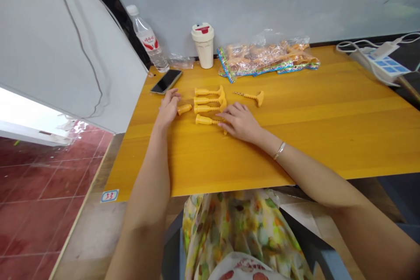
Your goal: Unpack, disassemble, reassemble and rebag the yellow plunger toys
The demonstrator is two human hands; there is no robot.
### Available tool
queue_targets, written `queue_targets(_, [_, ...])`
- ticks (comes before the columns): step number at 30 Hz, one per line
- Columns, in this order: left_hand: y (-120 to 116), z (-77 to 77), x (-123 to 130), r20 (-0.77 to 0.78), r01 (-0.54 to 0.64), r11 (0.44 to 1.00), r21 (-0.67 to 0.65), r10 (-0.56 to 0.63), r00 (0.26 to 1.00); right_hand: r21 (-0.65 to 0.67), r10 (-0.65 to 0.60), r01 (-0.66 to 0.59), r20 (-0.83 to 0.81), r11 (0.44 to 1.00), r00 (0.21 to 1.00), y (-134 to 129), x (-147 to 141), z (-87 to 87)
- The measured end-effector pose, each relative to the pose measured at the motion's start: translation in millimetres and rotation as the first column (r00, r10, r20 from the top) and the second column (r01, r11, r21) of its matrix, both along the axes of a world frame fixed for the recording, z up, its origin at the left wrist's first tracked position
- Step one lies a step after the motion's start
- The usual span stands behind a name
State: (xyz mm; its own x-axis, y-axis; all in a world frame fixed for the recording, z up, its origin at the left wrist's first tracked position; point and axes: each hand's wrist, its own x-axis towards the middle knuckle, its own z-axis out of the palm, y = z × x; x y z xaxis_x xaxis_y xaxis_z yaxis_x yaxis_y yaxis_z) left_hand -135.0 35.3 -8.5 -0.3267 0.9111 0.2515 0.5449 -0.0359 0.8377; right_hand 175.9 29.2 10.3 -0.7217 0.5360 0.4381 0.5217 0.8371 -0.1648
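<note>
My left hand (169, 104) is at the left side of the table, with its fingers curled by the near end of a loose yellow sheath (185, 109), which it seems to hold. My right hand (241, 121) has thumb and fingers on the handle end of the nearest yellow corkscrew (204, 120), partly covering it. Just beyond lie several sheathed yellow corkscrews (206, 100) side by side, T-handles to the right. Apart from them, farther right, lies an unsheathed corkscrew (251, 96), its metal spiral bare and pointing left.
Along the back stand a water bottle (147, 39) and a white lidded cup (204, 48). Clear plastic packs (265, 59) of orange items lie beside the cup. A phone (166, 81) rests near my left hand. White cables and a power strip (383, 63) sit at the right.
</note>
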Motion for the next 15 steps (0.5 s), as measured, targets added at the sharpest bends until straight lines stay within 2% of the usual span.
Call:
queue_targets(3, [-3.7,9.8,6.6,0.07,-0.087,0.996,0.017,0.085,0.994,-0.028,-0.005,0.006,0.057,1.0,0.998,-14.8,-9.9,-3.5])
queue_targets(6, [-5.4,17.8,9.9,0.091,-0.079,0.988,0.13,0.067,0.994,-0.089,-0.028,0.034,0.076,0.995,0.997,-18.0,-8.0,-3.0])
queue_targets(10, [-12.6,32.1,21.1,-0.034,-0.03,0.94,0.341,0.044,0.998,-0.132,-0.036,0.048,0.09,0.99,0.995,-18.2,-1.9,5.5])
queue_targets(13, [-25.1,46.1,46.6,-0.22,0.09,0.89,0.446,0.011,0.976,-0.132,-0.054,0.052,-0.013,0.99,0.998,-12.6,4.2,11.7])
queue_targets(15, [-34.4,53.2,69.1,-0.4,0.272,0.865,0.422,-0.092,0.912,-0.148,-0.077,0.056,-0.14,0.987,0.987,-5.1,9.3,13.9])
